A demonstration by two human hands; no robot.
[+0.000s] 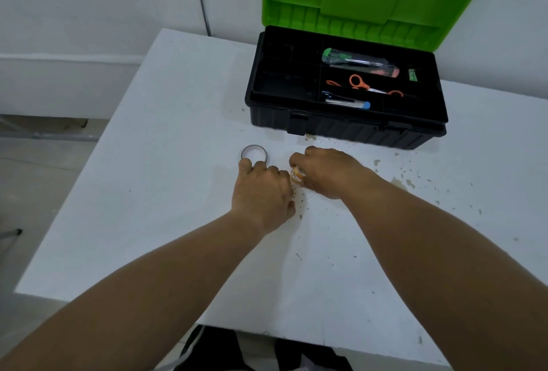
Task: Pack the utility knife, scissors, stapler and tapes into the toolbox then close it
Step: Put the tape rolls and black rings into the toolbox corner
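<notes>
Both hands down at table (148,193) centre: right hand (329,172) curled round patterned tape (297,175), left hand (262,190) bunched, contents unclear. Clear tape (254,153) loose at eleven o'clock, could get knocked rolling. Toolbox (347,121) open at one o'clock

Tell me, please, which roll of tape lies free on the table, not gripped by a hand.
The clear tape roll, beyond the left hand. The other, orange-patterned roll is gripped between both hands, mostly under the right hand.
</notes>
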